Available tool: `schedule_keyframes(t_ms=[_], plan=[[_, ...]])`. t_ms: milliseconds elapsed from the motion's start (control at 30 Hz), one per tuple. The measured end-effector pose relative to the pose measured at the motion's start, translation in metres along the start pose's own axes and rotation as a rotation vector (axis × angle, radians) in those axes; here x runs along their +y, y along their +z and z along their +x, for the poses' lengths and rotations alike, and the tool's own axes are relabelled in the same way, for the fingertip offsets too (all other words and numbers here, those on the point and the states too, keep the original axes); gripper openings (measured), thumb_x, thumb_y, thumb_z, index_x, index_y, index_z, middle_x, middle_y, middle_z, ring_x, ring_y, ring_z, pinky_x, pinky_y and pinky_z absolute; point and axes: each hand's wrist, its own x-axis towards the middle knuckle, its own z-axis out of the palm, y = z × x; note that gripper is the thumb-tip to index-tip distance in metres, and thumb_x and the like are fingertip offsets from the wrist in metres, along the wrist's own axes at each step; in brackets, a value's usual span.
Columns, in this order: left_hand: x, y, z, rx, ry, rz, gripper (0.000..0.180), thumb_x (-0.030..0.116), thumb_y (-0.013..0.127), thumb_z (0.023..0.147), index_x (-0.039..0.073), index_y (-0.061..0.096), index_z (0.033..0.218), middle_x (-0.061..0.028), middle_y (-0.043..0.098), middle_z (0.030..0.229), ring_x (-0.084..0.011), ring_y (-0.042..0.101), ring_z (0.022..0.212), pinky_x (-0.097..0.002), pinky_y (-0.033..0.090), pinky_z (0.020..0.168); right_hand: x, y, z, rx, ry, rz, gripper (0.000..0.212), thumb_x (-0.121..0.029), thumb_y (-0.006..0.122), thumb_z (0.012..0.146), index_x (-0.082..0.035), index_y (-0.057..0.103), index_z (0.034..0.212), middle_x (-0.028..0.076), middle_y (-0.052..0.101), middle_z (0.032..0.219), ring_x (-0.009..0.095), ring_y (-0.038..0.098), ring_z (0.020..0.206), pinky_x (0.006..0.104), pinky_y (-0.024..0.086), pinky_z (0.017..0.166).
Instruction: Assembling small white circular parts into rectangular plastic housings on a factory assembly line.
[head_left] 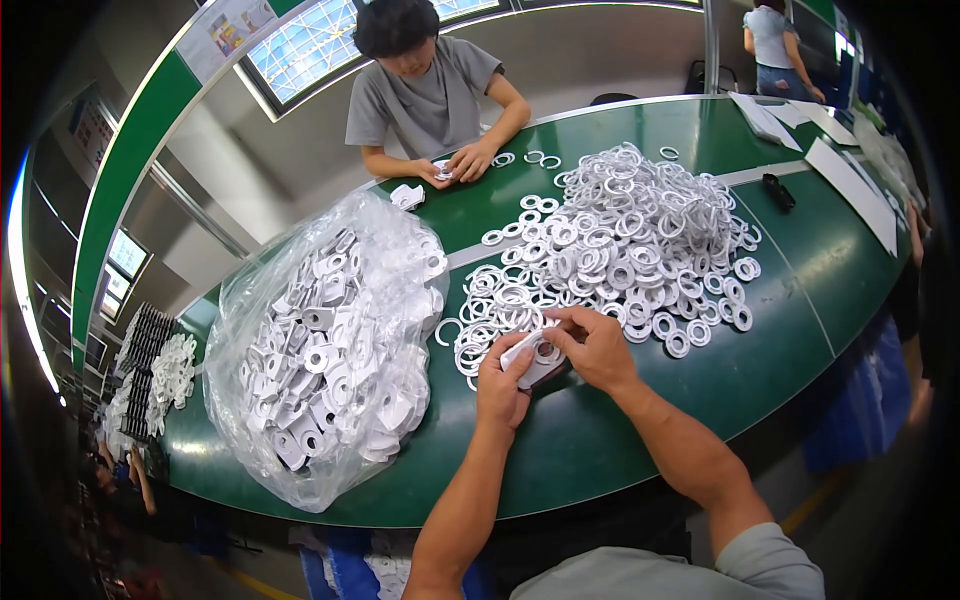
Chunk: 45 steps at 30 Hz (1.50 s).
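Note:
Near the front of the green table, my left hand is closed around a flat white piece with a round hole, thumb along its face. The fingers of my right hand pinch the holed end of the same piece; whether a loose ring is between them is hidden. Just beyond my hands spreads a large heap of white and silvery rings. To the left lies a clear plastic bag, full of flat white holed pieces.
Across the table a person in a grey shirt handles a small white piece. A black object and white sheets lie at the right. Stacked dark trays stand far left. Another person is in the background.

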Motion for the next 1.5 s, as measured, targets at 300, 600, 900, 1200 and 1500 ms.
schedule_keyframes(t_ms=[300,600,900,1200,1500], plan=[[0.006,0.006,0.003,0.155,0.166,0.549,0.016,0.009,0.061,0.085,-0.003,0.06,0.095,-0.009,0.065,0.084,-0.0146,0.06,0.075,-0.0249,0.047,0.073,0.005,0.014,0.007,-0.026,0.001,-0.063,0.02,-0.019,0.067,0.083,0.0,0.061,0.078,0.012,0.058,0.071,0.024,0.056,0.063,0.0336,0.044,0.059],[0.006,-0.007,0.015,0.244,0.149,0.162,0.011,0.008,0.064,0.086,0.0,0.06,0.093,-0.0072,0.063,0.083,-0.0148,0.06,0.075,-0.0262,0.049,0.07,0.001,0.036,0.031,-0.09,0.136,-0.028,0.03,-0.028,0.063,0.084,0.001,0.06,0.075,0.015,0.063,0.068,0.027,0.061,0.062,0.0366,0.046,0.058],[0.005,-0.009,0.016,0.289,0.202,0.262,0.012,0.008,0.06,0.087,-0.001,0.061,0.094,-0.0086,0.064,0.087,-0.0168,0.061,0.075,-0.0292,0.05,0.074,0.004,0.04,0.024,-0.053,0.142,0.016,0.032,-0.029,0.059,0.089,0.0,0.061,0.077,0.008,0.056,0.061,0.018,0.056,0.059,0.036,0.042,0.055],[0.059,-0.007,-0.005,0.447,0.324,-0.569,0.033,0.004,0.043,0.092,-0.011,0.042,0.122,-0.019,0.053,0.114,-0.0272,0.056,0.099,-0.0366,0.048,0.084,0.018,0.02,0.018,0.01,0.229,0.406,0.042,-0.037,0.045,0.098,0.001,0.063,0.098,0.004,0.059,0.072,0.009,0.054,0.056,0.0226,0.043,0.053],[0.081,-0.102,-0.229,0.452,0.173,0.338,0.021,0.002,0.054,0.081,-0.01,0.062,0.097,-0.0154,0.065,0.086,-0.0196,0.063,0.071,-0.0297,0.052,0.066,0.02,0.013,0.017,-0.039,0.308,0.389,0.033,-0.026,0.045,0.098,0.002,0.063,0.095,0.002,0.056,0.067,0.008,0.052,0.053,0.0229,0.043,0.051]])
